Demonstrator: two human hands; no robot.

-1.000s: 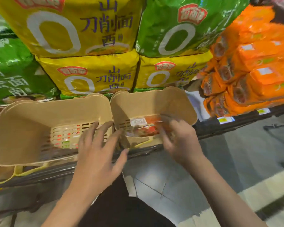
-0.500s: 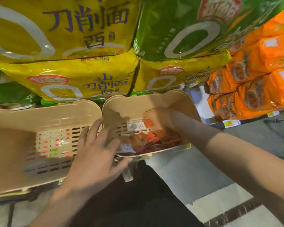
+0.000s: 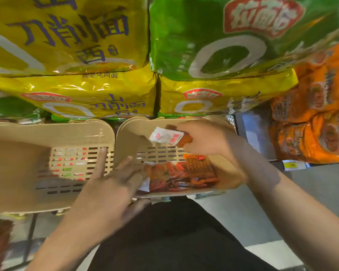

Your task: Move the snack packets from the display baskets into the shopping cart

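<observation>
- Two beige baskets sit side by side on a shelf edge: the left basket (image 3: 27, 173) and the right basket (image 3: 129, 137).
- Right hand (image 3: 207, 139) is curled round one packet (image 3: 167, 137), white at one end and orange-brown at the other, pinched between thumb and fingers.
- That packet is held up above the right basket's floor, near its back wall, clear of the rest.
- More red and orange packets (image 3: 176, 175) lie heaped in the bottom of the right basket, just below the right hand and wrist.
- Left hand (image 3: 110, 188) is spread, fingers straight and relaxed, holding nothing; it lies over the seam where the two baskets meet.
- Its index finger points into the left basket's slotted wall, and its other fingers touch the near corner of the right basket beside the heap. Motion blur hides the exact contact.
- Coloured packs show through the left basket's slots; its inside is otherwise hard to read.
- Big yellow bags (image 3: 82, 94) and a green bag (image 3: 223, 36) are stacked directly behind the baskets, close over their back rims.
- Orange packs (image 3: 311, 124) fill the shelf to the right, with a price tag (image 3: 290, 165) beneath.
- Dark clothing (image 3: 174, 241) fills the lower middle, below the baskets.
</observation>
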